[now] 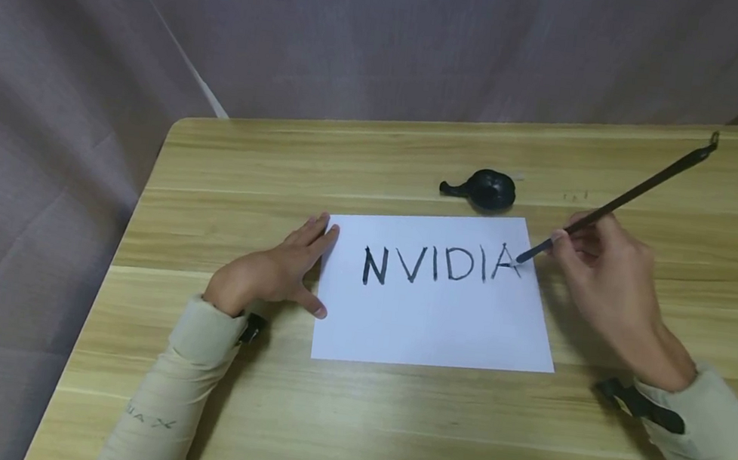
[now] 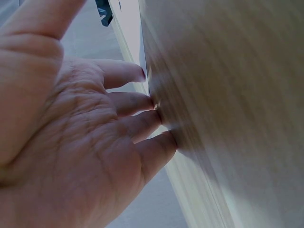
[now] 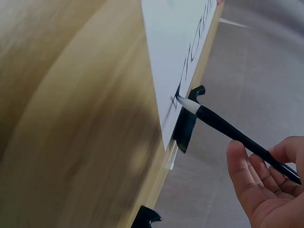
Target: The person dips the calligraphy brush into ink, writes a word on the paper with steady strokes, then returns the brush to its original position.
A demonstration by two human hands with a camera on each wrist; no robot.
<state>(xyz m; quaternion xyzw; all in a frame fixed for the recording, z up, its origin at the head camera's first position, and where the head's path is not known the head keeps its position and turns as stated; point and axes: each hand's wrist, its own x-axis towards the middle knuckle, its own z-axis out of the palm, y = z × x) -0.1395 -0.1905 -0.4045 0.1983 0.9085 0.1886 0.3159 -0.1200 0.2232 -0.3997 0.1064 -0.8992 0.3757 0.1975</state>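
Note:
A sheet of white paper (image 1: 433, 328) lies on the table, with NVIDIA in black strokes across its upper half; the N is thickest. My right hand (image 1: 617, 296) pinches the dark handle of a writing brush (image 1: 640, 189) between thumb and fingers. In the right wrist view, the brush's pale bristles (image 3: 189, 104) have a dark tip that meets the paper at the last A. My left hand (image 1: 276, 269) rests at the sheet's left edge, fingers and thumb spread. Its fingertips (image 2: 166, 140) touch down at the surface in the left wrist view.
A black ink dish (image 1: 491, 191) with a short curved handle stands just beyond the paper's top edge. The light wood table (image 1: 374, 420) has rounded far corners. Grey cloth (image 1: 390, 43) hangs behind it and to the left. Dark straps (image 1: 643, 405) sit at both sleeve cuffs.

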